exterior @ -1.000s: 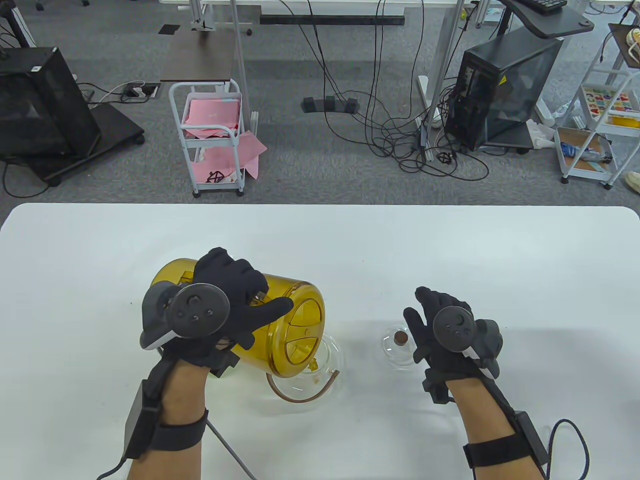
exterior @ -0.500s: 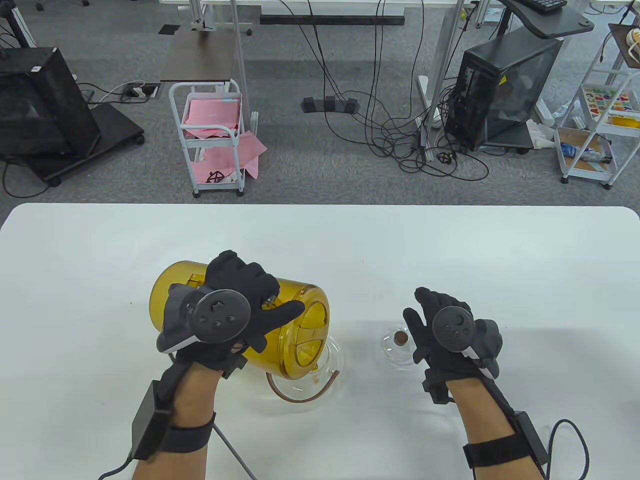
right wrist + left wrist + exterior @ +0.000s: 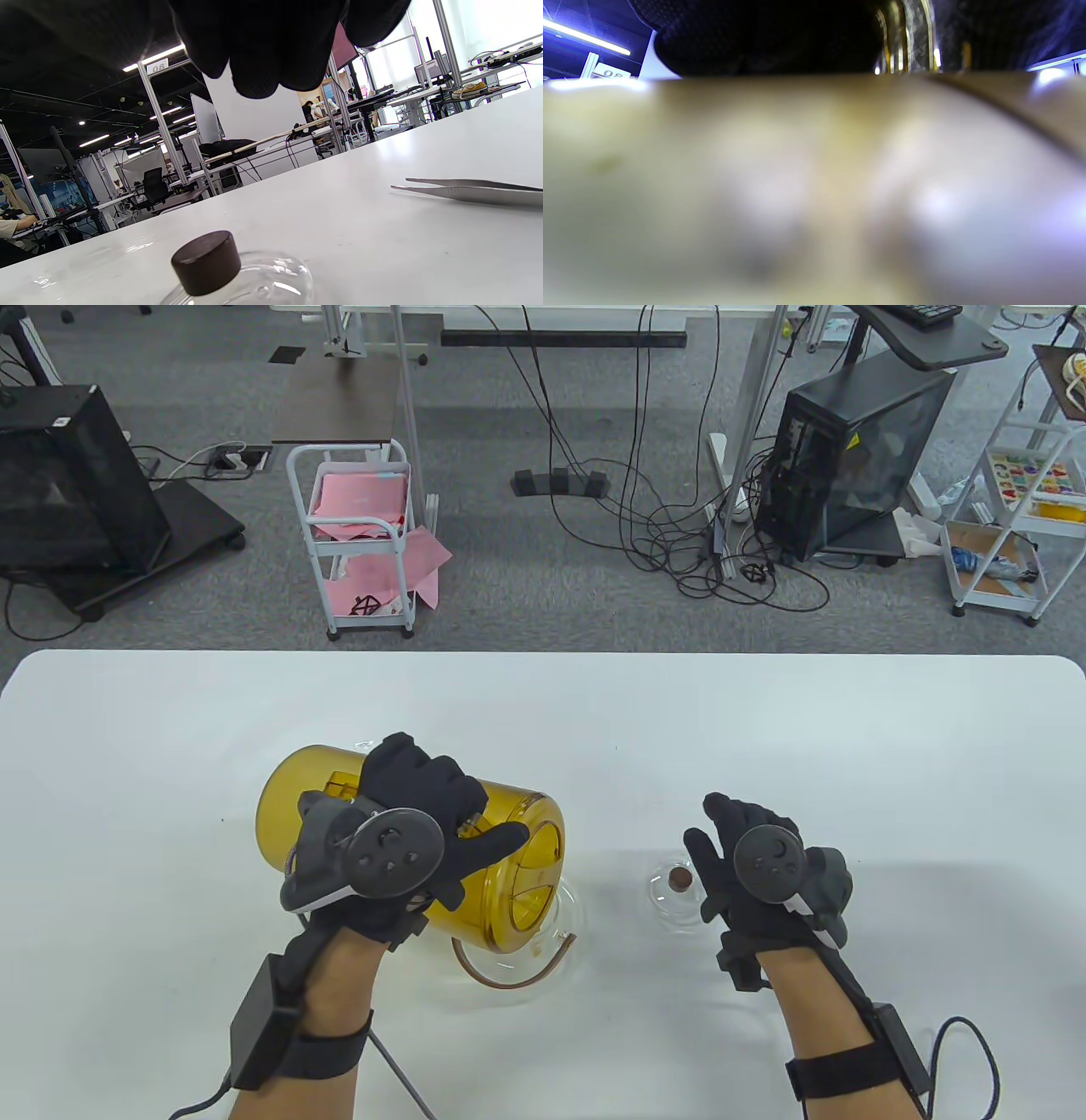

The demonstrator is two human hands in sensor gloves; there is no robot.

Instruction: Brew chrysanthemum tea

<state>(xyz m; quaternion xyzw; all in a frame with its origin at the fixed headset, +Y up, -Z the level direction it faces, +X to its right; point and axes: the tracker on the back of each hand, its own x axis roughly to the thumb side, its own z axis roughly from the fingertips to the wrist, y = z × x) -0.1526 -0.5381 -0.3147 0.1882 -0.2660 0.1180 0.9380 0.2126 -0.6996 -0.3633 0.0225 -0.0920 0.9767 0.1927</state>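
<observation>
Gripping one amber jug tipped over one glass teapot, the left hand curls; right hand hovers relaxed beside one lid.

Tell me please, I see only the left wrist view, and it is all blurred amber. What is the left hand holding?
Observer: The left hand grips an amber pitcher, tilted with its mouth over a glass teapot.
Operator: And what is near the right hand?
Observer: A glass lid with a brown knob lies on the table beside it; the hand is open.
Operator: Is any other tool there?
Observer: Yes, tweezers lie on the table; the right wrist view shows them.
</observation>
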